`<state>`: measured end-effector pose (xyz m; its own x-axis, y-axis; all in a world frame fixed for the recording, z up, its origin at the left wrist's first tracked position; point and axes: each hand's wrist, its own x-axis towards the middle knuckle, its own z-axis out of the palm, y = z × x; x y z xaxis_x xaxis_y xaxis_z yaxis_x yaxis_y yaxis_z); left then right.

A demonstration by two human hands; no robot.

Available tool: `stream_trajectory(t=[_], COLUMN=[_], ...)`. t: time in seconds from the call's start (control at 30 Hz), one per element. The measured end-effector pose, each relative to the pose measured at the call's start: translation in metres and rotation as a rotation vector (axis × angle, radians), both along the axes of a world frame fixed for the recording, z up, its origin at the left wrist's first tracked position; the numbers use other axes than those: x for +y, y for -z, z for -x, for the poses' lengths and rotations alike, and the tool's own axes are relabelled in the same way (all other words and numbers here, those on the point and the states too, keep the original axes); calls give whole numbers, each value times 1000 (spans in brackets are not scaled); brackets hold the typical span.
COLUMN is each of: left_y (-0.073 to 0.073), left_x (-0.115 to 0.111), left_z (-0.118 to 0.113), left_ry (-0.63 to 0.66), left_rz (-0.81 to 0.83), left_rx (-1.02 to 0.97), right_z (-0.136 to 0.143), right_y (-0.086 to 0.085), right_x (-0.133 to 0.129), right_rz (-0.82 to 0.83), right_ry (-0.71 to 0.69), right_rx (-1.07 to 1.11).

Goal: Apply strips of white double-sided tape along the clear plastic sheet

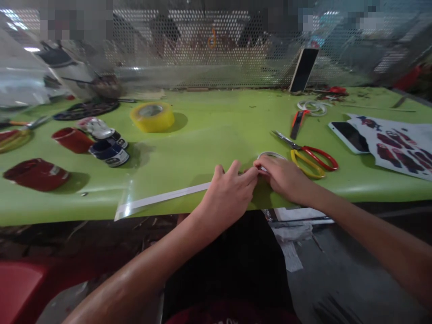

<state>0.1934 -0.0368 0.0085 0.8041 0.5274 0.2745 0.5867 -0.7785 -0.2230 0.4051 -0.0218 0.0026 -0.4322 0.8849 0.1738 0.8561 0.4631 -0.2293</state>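
A long, flat white strip (168, 195) lies along the front of the green table, its right part hidden under my left hand (232, 186). The fingers of that hand are bent, and their tips meet my right hand (285, 177). My right hand is closed in a pinch around a thin white loop (275, 155), which arcs up behind its knuckles. Whether strip and loop are one piece is hidden by the fingers. Just right of the loop lie scissors (300, 148) with one red and one yellow handle, blades pointing back left.
A yellow tape roll (152, 118), a dark red jar (36, 174) and a blue jar (110, 152) stand left. To the right are an orange cutter (298, 122), a phone (349, 137) and a printed sheet (401, 146). A perforated panel (202, 54) closes the back.
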Motion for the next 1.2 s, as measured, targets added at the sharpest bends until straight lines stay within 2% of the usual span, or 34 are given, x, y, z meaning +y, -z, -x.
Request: stream_trajectory(t=[0.37, 0.57, 0.73, 1.0, 1.1, 1.2], left_y=[-6, 1, 9, 9, 9, 11], left_x=[-6, 0, 3, 11, 9, -9], left_z=[-7, 2, 9, 0, 9, 28], left_ry=[-3, 1, -58, -25, -45, -116], left_rz=[-25, 55, 140, 219, 234, 191], left_rx=[72, 20, -99, -175, -256, -362], right_z=[-7, -23, -31, -35, -37, -37], right_y=[2, -4, -10, -4, -3, -4], right_x=[1, -11, -19, -19, -20, -20], right_rz=[-7, 12, -7, 38, 45, 53], right_ry=[-46, -104, -19, 92, 119, 132], right_rx=[100, 218, 348, 564, 621, 650])
